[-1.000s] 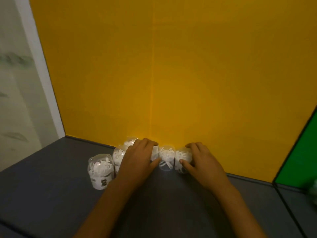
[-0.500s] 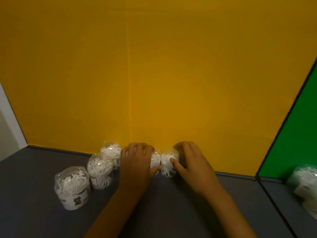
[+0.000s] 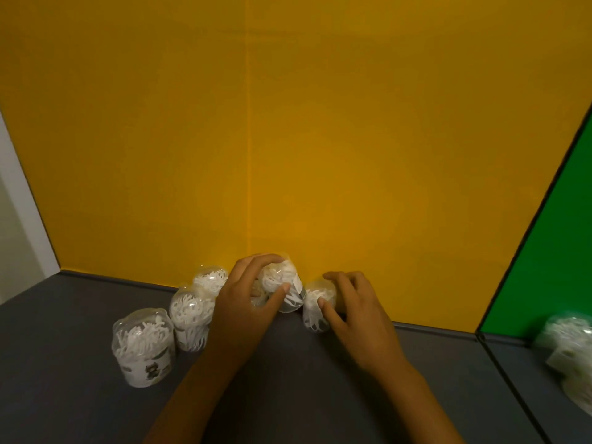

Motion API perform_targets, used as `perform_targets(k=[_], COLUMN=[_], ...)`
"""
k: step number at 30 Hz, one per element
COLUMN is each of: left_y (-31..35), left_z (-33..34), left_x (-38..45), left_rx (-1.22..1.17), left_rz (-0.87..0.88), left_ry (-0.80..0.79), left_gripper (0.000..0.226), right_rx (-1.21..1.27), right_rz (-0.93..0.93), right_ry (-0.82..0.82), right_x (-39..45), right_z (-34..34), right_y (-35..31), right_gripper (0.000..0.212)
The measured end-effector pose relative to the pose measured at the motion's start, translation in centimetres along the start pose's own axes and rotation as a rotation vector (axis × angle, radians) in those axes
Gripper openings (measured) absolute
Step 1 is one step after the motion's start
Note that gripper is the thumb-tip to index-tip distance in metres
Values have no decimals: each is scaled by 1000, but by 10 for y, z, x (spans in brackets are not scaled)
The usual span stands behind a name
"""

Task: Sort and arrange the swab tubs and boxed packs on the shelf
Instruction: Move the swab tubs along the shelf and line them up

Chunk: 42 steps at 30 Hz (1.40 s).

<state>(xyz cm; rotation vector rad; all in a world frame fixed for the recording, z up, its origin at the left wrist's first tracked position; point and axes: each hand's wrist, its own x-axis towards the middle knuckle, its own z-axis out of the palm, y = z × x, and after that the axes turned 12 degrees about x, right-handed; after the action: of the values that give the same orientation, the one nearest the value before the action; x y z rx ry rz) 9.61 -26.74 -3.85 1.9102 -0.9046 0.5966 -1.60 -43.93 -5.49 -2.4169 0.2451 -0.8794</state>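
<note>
Farthest to my left a labelled swab tub (image 3: 144,347) stands upright on the dark shelf (image 3: 64,395), apart from my hands; touching its right side is a second tub (image 3: 191,317), and behind that a third tub (image 3: 211,278) sits close to the yellow back panel (image 3: 288,123). My left hand (image 3: 243,302) comes next, fingers curled over the top and thumb pressed on the near face of the tub I am gripping (image 3: 283,285), which looks raised and tipped, its long axis leaning away from me toward the panel. Just to its right, touching or nearly so, the end tub (image 3: 315,307) stands upright, and my right hand (image 3: 355,312) curls round it, thumb on its front and fingers over the far side. What matters, I judge, is that the tipped tub lies between my two hands and must come down upright into the gap left of the end tub. Beyond the green divider (image 3: 544,251) at far right some blurred tubs (image 3: 568,350) wait; no boxed packs are in view.
</note>
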Motion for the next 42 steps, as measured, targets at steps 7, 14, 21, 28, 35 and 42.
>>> perform_targets(k=[7, 14, 21, 28, 35, 42], left_y=[1, 2, -3, 3, 22, 51], left_z=[-10, -13, -17, -24, -30, -51], left_x=[4, 5, 7, 6, -8, -46], left_rx=[-354, -625, -607, -644, -696, -663], left_rz=[-160, -277, -259, -299, -421, -423], left_ry=[-123, -152, -151, -159, -145, -53], left_gripper=[32, 35, 35, 34, 16, 16], right_rx=[18, 84, 205, 383, 541, 525], right_rz=[25, 48, 65, 194, 316, 243], right_ry=[-57, -57, 16, 108, 144, 212], right_x=[-4, -2, -1, 1, -12, -57], right_z=[7, 16, 25, 7, -19, -59], right_y=[5, 4, 0, -3, -6, -31], right_gripper=[48, 42, 46, 62, 65, 57])
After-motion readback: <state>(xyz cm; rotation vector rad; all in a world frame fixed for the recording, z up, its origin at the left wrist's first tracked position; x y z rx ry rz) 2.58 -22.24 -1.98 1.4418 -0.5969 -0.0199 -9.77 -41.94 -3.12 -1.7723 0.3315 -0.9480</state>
